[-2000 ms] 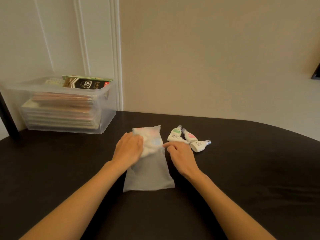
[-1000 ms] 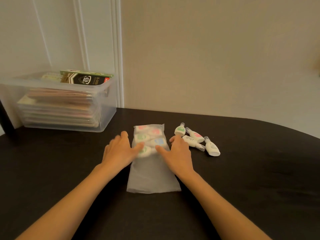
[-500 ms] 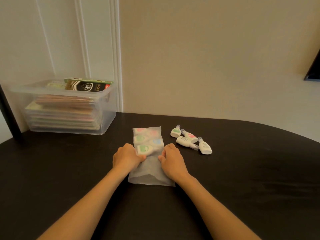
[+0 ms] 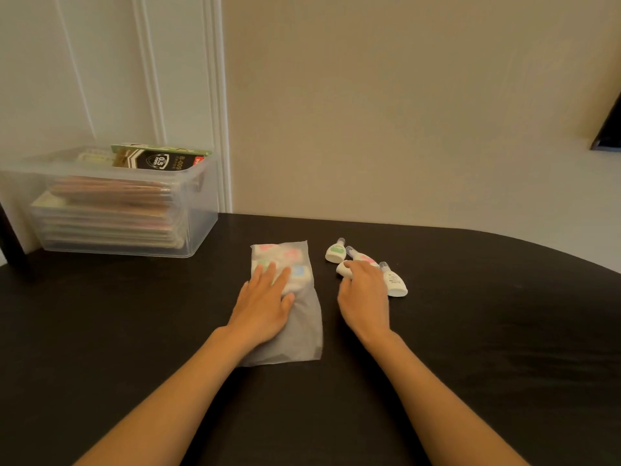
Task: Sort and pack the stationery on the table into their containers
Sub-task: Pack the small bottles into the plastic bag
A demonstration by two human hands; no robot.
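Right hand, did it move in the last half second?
Yes: the right hand went rightward, away from the clear bin, off the pouch onto the loose correction tapes.

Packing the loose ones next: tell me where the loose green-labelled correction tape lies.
Head view: the green-labelled correction tape lies between the frosted pouch and the pink-labelled tape, just beyond the right hand.

A plain beige painted wall (image 4: 403,112) fills the back under soft, even light. To its left stands white panelled woodwork with vertical mouldings (image 4: 188,105). The dark matt desk with a rounded far edge (image 4: 487,331) meets both.
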